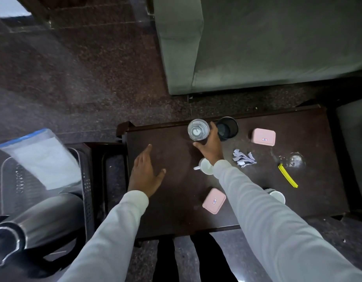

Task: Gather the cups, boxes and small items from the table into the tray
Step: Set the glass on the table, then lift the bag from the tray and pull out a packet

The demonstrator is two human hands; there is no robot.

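My right hand (209, 147) is wrapped around a clear glass (198, 130) at the far edge of the dark wooden table (176, 200). A black cup (227, 128) stands just right of the glass. My left hand (146, 173) hovers open over the table's left part, fingers spread. A white mug (205, 166) sits partly under my right wrist. Two pink boxes lie on the table, one near (214, 200) and one far right (263, 136). Crumpled paper (243, 158), a yellow clip (287, 175), a white cup (277, 196) and a second clear glass (296, 159) are to the right. The tray (85, 180) is at the left.
The perforated tray at the left holds a plastic bag (41, 157) and a steel kettle (43, 216). A green sofa (267, 47) stands beyond the table. A dark chair edge (353, 151) is at the right. The floor is dark speckled stone.
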